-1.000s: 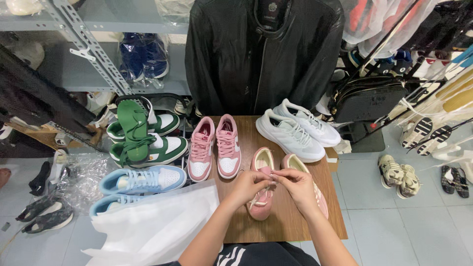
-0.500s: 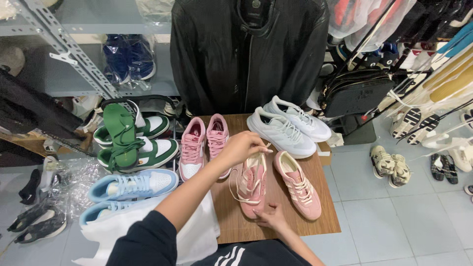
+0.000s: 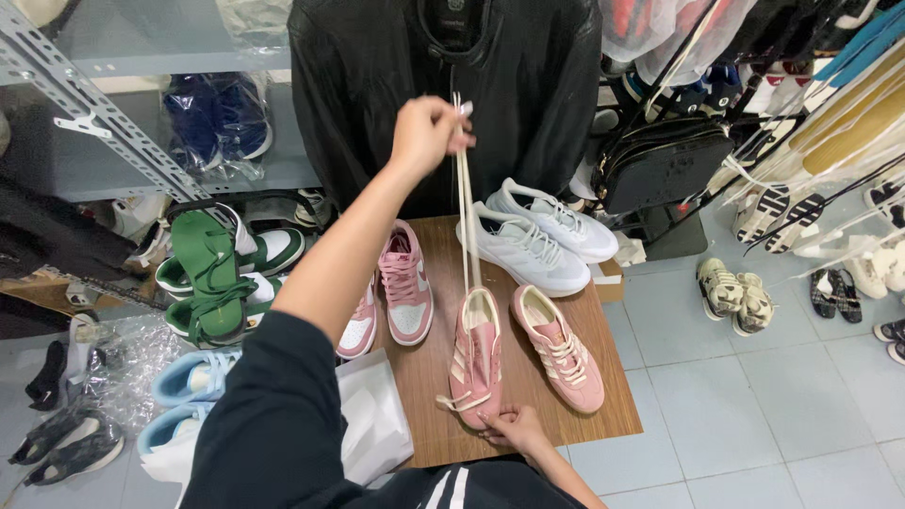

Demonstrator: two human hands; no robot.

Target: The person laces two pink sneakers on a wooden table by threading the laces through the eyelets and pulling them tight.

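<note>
1. We see the pink sneaker (image 3: 476, 363) lying on the wooden table (image 3: 603, 396), toe toward 6 o'clock, its mate (image 3: 558, 347) just beside it at 3 o'clock.
2. Change: the left hand (image 3: 426, 132) is now raised high toward 12 o'clock, well above the shoe; a second ago both hands sat low at the shoe's eyelets. The cream lace ends (image 3: 464, 198) are now drawn out long and taut.
3. We judge this as tightening or evening out the lace; lacing is not finished, loose crossings still show near the toe.
4. Left hand: closed in a pinch on the lace ends.
5. Right hand (image 3: 514, 429): pressed on the toe at 6 o'clock, fingers curled; how firmly it grips we cannot tell.
6. Outward: pink-and-white pair (image 3: 401, 287) at 9 o'clock, white pair (image 3: 537, 236) at 12–1 o'clock, black jacket (image 3: 443, 85) behind.
7. Hidden: the left arm covers part of the pink-and-white pair; the right forearm is cut off at the frame bottom; the upper eyelets are too small to read.
</note>
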